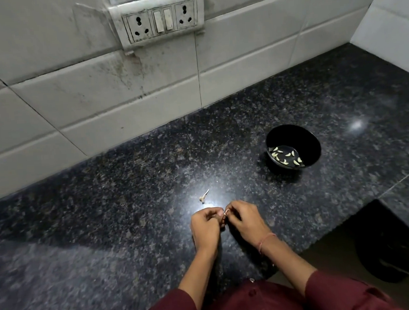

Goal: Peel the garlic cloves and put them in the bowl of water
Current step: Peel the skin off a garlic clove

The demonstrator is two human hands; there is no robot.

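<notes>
Slipping is the main risk: the clove (225, 214) is tiny, pinched between the fingertips of the left hand (206, 226) and right hand (246, 219) close over the tabletop (104, 213), and a hard tug at the skin could flick it onto the dark stone or off the near edge. Loose skin could also ride along into the water. Well apart to the right, the bowl (293, 134) holds shallow water and a scatter of peeled cloves (284, 159)
</notes>
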